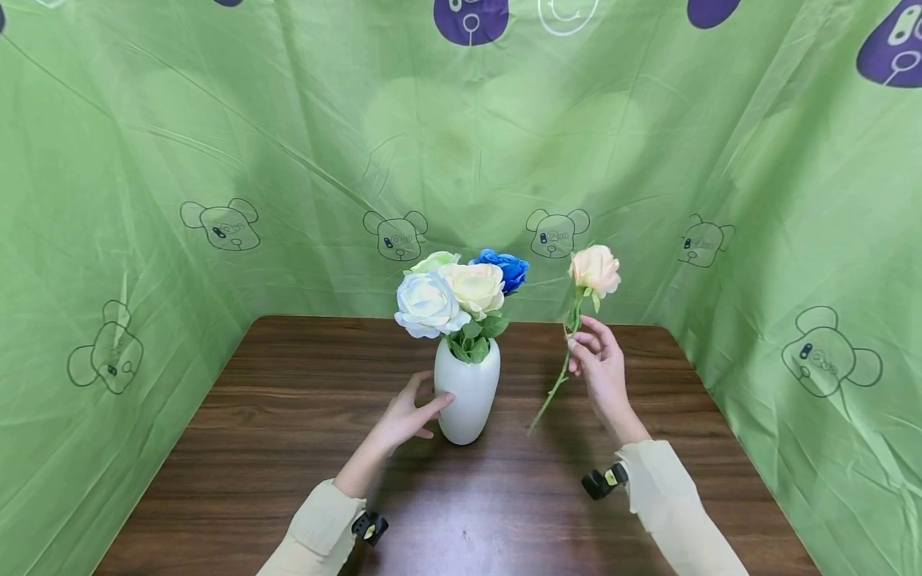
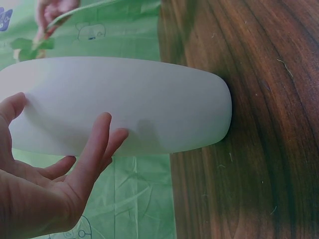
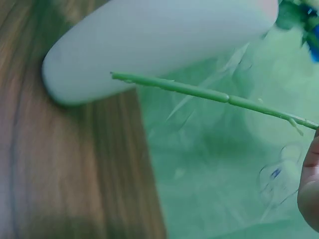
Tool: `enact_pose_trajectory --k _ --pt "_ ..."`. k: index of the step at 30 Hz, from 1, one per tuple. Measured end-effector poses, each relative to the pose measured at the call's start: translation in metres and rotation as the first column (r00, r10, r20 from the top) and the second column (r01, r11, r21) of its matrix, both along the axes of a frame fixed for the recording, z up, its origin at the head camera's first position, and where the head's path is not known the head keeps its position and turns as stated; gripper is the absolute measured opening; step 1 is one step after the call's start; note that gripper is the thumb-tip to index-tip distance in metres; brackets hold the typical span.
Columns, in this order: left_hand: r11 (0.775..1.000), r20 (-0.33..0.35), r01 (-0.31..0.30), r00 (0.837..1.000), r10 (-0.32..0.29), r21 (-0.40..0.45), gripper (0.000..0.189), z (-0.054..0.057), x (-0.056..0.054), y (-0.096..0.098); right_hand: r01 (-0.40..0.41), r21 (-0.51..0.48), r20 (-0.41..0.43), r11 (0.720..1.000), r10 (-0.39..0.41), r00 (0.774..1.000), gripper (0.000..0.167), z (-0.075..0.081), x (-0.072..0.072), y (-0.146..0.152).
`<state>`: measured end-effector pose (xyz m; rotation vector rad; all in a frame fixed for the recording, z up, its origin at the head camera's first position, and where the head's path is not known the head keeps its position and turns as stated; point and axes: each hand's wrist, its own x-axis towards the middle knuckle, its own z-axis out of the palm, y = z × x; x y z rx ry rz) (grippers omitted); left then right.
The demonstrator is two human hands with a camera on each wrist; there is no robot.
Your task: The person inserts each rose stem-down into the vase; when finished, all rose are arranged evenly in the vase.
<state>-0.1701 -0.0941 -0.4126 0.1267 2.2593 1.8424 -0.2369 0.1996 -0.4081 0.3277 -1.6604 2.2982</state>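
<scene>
A white vase (image 1: 468, 400) stands upright on the table, holding a pale blue rose (image 1: 428, 304), a cream rose (image 1: 475, 288), a blue rose (image 1: 507, 270) and a pale green flower (image 1: 435, 262). My left hand (image 1: 399, 420) holds the vase's left side, thumb across the front and fingers spread along the wall. To the right of the vase, my right hand (image 1: 605, 372) pinches the stem of a peach rose (image 1: 595, 270). Its bloom points up and the stem slants down toward the vase. In the right wrist view the cut stem end (image 3: 119, 76) overlaps the vase's lower wall.
The dark wooden table (image 1: 288, 400) is enclosed at the back and both sides by a green cloth (image 1: 302, 160) printed with bear heads. Black wrist cameras (image 1: 605, 480) sit by the cream sleeves (image 1: 663, 488).
</scene>
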Motion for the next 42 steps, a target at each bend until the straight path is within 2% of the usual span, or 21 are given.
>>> enact_pose_trajectory --k 3,8,14,19,23,25,28,33,37,42 --pt "1.0 -0.003 0.004 1.0 -0.004 0.0 0.062 0.0 0.0 0.0 -0.007 -0.112 0.01 0.994 0.009 1.0 0.042 0.021 0.007 -0.01" --pt "1.0 -0.003 0.007 1.0 -0.007 0.001 0.062 0.0 -0.001 0.0 0.002 -0.225 -0.015 0.974 -0.006 1.0 0.043 0.041 0.01 -0.018" --pt "1.0 -0.001 0.003 1.0 -0.003 0.002 0.063 0.0 -0.001 0.0 -0.024 -0.39 -0.071 0.921 -0.005 0.997 0.044 0.063 0.008 -0.026" --pt "1.0 -0.001 0.005 1.0 -0.005 -0.006 0.063 0.002 -0.001 0.0 -0.012 -0.458 -0.113 0.889 -0.045 0.993 0.041 0.085 0.006 -0.032" --pt "1.0 0.002 0.006 1.0 -0.006 -0.005 0.063 0.002 0.0 0.0 -0.019 -0.469 -0.168 0.883 -0.068 0.983 0.043 0.099 0.005 -0.036" --pt "1.0 0.004 0.005 1.0 -0.005 -0.003 0.063 0.002 0.0 0.0 -0.018 -0.446 -0.198 0.895 -0.079 0.977 0.042 0.104 0.004 -0.04" --pt "1.0 0.005 0.005 1.0 -0.005 -0.002 0.062 0.001 0.0 0.0 0.004 -0.373 -0.242 0.928 -0.102 0.965 0.042 0.106 0.003 -0.046" --pt "1.0 0.005 0.008 1.0 -0.008 -0.003 0.063 0.001 0.0 0.0 0.07 -0.171 -0.316 0.983 -0.122 0.941 0.042 0.1 0.004 -0.059" --pt "1.0 0.007 0.009 1.0 -0.009 0.001 0.064 0.0 0.0 0.0 0.081 -0.041 -0.365 0.996 -0.091 0.927 0.042 0.092 0.006 -0.068" --pt "1.0 0.004 0.005 1.0 -0.005 0.005 0.063 0.0 0.0 0.0 0.079 0.045 -0.411 0.996 -0.054 0.91 0.04 0.085 0.009 -0.077"
